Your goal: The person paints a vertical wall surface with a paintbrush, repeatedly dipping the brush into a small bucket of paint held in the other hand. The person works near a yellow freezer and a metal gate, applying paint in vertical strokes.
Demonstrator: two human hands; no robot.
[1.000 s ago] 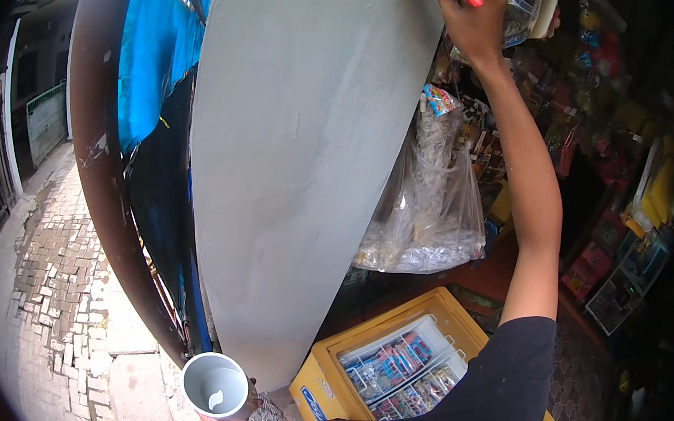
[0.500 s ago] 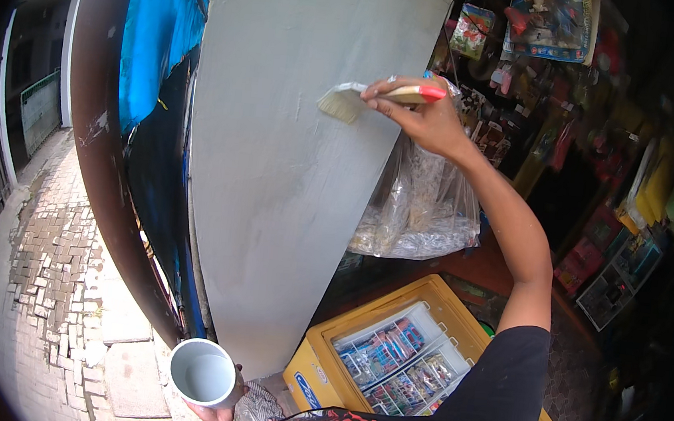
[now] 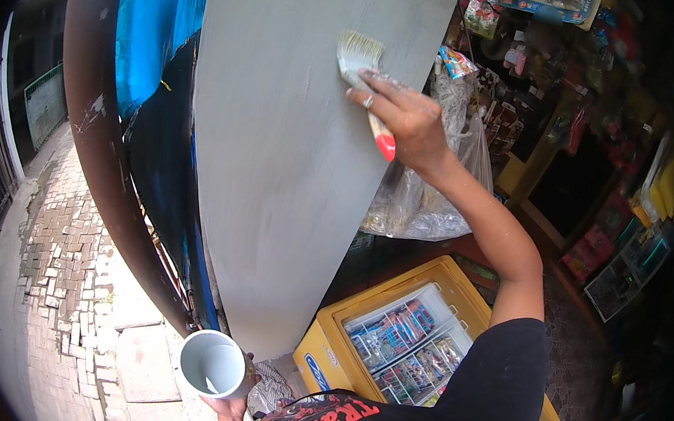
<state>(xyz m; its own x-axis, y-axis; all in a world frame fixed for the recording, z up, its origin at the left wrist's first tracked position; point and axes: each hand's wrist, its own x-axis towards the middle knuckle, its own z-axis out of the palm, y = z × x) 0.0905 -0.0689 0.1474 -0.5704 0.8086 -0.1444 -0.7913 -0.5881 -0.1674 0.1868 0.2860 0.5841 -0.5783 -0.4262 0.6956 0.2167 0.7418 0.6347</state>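
Observation:
My right hand (image 3: pixel 409 121) is closed around a paintbrush (image 3: pixel 382 134) with a pale wooden handle and a red end. Its pale bristles point up and lie at the grey wall panel (image 3: pixel 276 173), near the upper right part. Streaks of grey show on the panel. Low on the left, my left hand (image 3: pixel 231 400) grips a round white bucket (image 3: pixel 212 364) from below and its right side. Light grey paint shows inside the bucket.
A yellow chest freezer (image 3: pixel 327 322) with small packets in wire baskets stands to the lower right. Clear plastic bags (image 3: pixel 425 206) hang beside the panel. Left are a brown pole (image 3: pixel 93 109), blue tarpaulin (image 3: pixel 157 26) and a brick-paved lane (image 3: pixel 60 258). Goods hang at the right.
The paintbrush has moved up the panel and turned, with its bristles now pointing upward and the red end down. The bucket has shifted slightly right in the picture.

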